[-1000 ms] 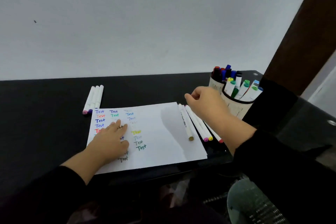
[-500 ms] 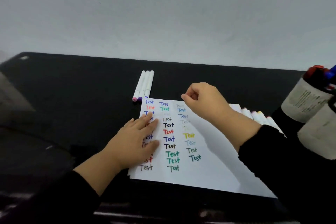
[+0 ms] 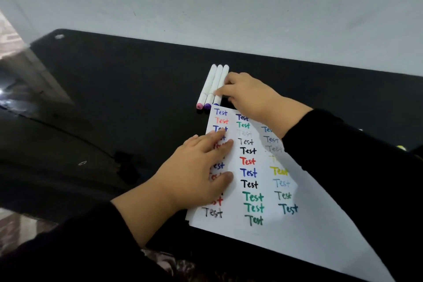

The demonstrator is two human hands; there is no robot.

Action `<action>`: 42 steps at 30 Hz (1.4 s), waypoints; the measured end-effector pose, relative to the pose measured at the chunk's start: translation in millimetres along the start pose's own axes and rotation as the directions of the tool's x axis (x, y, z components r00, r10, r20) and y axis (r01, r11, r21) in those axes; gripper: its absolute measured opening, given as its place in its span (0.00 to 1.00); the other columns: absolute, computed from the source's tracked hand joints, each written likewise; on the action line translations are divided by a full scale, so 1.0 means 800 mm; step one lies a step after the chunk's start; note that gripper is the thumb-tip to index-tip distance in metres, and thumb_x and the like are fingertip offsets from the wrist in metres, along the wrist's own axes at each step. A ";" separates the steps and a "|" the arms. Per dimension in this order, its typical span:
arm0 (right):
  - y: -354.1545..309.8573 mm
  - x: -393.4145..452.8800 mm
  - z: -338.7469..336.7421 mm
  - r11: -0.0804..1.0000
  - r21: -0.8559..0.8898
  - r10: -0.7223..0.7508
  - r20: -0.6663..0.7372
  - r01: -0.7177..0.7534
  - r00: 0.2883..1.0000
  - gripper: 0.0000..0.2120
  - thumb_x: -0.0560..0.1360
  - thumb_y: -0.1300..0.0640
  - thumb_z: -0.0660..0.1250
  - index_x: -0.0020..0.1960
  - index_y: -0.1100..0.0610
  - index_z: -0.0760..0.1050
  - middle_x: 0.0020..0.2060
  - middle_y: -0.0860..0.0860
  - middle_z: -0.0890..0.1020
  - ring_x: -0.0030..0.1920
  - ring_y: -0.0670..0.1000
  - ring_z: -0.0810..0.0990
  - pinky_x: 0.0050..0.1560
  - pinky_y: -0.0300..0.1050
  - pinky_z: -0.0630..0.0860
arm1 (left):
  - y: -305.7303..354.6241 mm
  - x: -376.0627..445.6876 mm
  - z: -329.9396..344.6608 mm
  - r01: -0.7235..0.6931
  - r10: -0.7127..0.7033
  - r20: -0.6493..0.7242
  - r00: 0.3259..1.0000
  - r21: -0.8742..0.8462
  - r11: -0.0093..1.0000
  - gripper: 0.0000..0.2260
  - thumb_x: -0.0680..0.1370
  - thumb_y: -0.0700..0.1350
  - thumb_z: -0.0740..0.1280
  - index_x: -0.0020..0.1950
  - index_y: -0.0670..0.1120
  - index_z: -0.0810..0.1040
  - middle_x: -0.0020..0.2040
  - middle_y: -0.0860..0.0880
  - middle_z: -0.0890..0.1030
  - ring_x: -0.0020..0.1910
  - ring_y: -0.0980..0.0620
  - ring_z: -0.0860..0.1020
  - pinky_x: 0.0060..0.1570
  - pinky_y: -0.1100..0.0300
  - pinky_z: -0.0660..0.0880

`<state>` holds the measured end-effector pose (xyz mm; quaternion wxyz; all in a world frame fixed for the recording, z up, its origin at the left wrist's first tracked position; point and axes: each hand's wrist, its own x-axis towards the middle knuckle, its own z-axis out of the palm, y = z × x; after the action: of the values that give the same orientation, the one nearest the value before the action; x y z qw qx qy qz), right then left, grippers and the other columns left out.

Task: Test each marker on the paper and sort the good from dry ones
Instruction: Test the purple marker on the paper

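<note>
Sorting stage: right hand at the row of three markers beyond the paper.
Many "Test" words fill three columns, so testing looks well advanced. Right fingers curl against the nearest marker; whether they grip it, I cannot tell. Left hand presses flat on the paper. Bare dark surface lies left.

Lit softly and evenly from above. Showed pale glare on the glossy black table at far left, faint shadow beneath the right hand, wide-angle bending at the edges, slight blur throughout.
</note>
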<state>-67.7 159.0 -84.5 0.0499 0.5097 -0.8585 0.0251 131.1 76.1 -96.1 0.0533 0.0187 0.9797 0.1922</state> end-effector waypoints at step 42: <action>-0.109 -0.216 -0.013 0.907 0.333 0.417 -0.615 -0.259 0.669 0.06 0.72 0.64 0.68 0.48 0.64 0.79 0.49 0.56 0.82 0.44 0.53 0.81 0.40 0.35 0.72 | 0.102 -0.037 -0.006 0.129 -0.322 -0.035 0.946 -0.872 0.471 0.13 0.75 0.55 0.67 0.57 0.54 0.81 0.43 0.66 0.78 0.40 0.74 0.73 0.32 0.81 0.68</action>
<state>91.5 268.8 -94.0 0.2953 0.2988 -0.8529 0.3101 161.6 148.2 -58.0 -0.0154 -0.1589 0.7471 0.6453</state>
